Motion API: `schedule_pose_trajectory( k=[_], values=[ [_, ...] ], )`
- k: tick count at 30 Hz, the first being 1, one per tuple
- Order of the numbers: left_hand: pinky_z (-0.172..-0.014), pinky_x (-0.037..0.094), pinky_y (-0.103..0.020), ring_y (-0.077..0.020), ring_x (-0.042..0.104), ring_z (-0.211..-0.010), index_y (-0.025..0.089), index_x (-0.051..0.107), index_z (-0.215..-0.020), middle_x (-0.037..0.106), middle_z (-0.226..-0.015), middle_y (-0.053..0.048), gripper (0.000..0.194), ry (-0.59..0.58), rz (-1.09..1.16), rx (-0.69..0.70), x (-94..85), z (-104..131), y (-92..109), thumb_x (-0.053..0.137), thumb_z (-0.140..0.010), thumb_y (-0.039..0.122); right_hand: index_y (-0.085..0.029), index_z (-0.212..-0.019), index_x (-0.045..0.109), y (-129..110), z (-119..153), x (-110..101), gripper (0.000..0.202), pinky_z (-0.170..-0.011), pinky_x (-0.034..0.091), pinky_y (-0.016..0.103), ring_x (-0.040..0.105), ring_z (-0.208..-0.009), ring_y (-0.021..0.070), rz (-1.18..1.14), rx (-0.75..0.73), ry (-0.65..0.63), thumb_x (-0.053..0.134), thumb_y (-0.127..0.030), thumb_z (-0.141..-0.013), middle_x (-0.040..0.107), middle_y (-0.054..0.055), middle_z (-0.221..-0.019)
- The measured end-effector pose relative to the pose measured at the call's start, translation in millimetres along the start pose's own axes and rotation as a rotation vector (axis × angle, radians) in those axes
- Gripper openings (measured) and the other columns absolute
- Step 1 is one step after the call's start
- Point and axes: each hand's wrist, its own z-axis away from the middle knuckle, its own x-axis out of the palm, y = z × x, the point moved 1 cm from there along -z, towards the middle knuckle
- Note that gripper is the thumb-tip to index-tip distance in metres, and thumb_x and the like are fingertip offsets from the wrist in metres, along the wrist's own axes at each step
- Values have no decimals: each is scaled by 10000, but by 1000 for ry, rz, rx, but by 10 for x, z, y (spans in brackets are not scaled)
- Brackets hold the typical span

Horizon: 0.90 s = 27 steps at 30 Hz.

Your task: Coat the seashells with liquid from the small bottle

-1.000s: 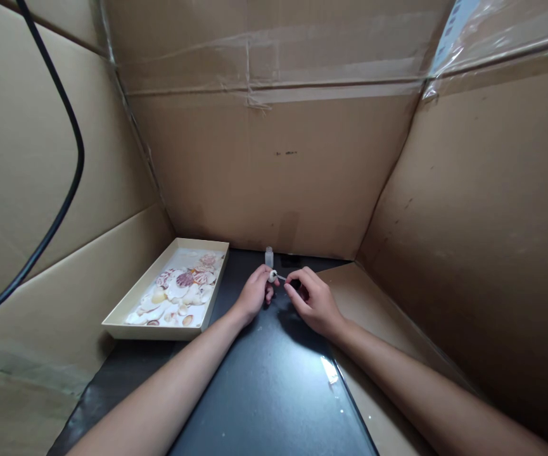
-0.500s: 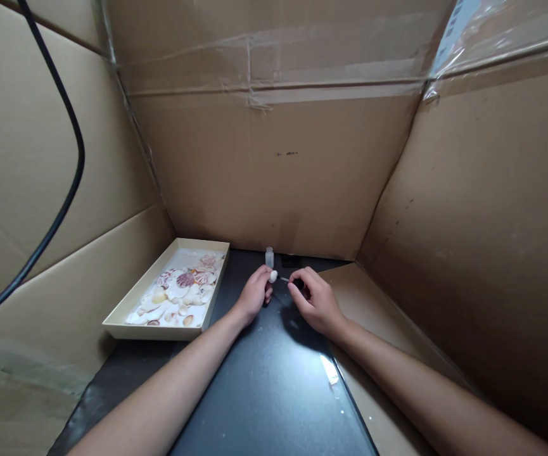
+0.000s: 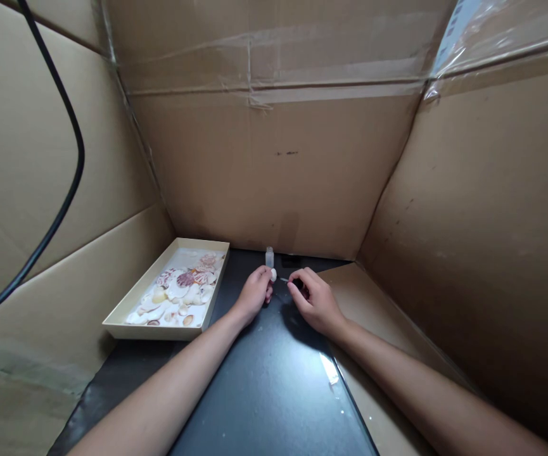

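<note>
Between the thumb and fingers of my left hand (image 3: pixel 254 292) is a small white shell (image 3: pixel 274 275), held up over the dark table. My right hand (image 3: pixel 317 299) is closed on a small brush (image 3: pixel 284 279), thin and pale with a dark tip that points left at the shell. Tip and shell are very close; whether they touch I cannot tell. Something black shows inside the curled right fingers. Just behind my left fingertips stands a small clear bottle (image 3: pixel 269 257), upright.
To the left sits a cream tray (image 3: pixel 159 332) with several seashells (image 3: pixel 185 280) on a white bottom. A small black flat thing (image 3: pixel 291 260) lies by the back wall. Cardboard walls (image 3: pixel 274 183) enclose the table (image 3: pixel 264 392). A black cable (image 3: pixel 76 136) hangs at the left.
The white shell has turned slightly in my left fingers and looks narrower. Both hands keep nearly the same place.
</note>
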Motion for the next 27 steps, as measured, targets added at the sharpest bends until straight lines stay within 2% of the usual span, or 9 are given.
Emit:
schedule_pose_trajectory(
  k=[10, 15, 18, 23, 27],
  values=[
    [-360, 288, -166, -46, 362, -373, 184, 454, -744, 411, -546, 76, 166, 6, 29, 14, -12, -2, -3, 499, -771, 342, -208, -889, 561, -10, -1, -9, 121, -616, 400, 243, 496, -613, 119, 1, -5, 5, 466, -280, -903, 534, 13, -793],
    [-366, 295, -163, -57, 358, -364, 188, 462, -760, 372, -477, 90, 160, 12, 34, 5, -11, 3, 8, 498, -771, 343, -211, -902, 570, -10, 1, -3, 122, -618, 399, 238, 496, -608, 115, -14, -40, -22, 470, -282, -901, 534, 10, -790],
    [-359, 287, -160, -54, 354, -363, 188, 451, -751, 390, -495, 85, 159, 9, 44, -3, -9, 7, 17, 499, -765, 340, -207, -882, 569, -9, 1, -6, 108, -608, 386, 239, 486, -601, 115, 10, -18, -7, 484, -272, -892, 537, 7, -782],
    [-360, 281, -157, -57, 364, -370, 189, 459, -765, 385, -500, 85, 155, 11, 51, 0, -13, 12, 22, 510, -762, 335, -202, -897, 574, -20, 2, -7, 123, -618, 392, 236, 493, -614, 114, -32, -62, -24, 476, -276, -901, 529, 8, -782],
    [-358, 270, -158, -58, 359, -366, 188, 456, -757, 392, -492, 82, 152, 0, 44, -7, -19, 9, 14, 499, -771, 333, -203, -889, 571, -6, -2, -12, 123, -613, 394, 238, 491, -613, 117, 12, -13, 15, 477, -280, -902, 538, 11, -791]
  ],
)
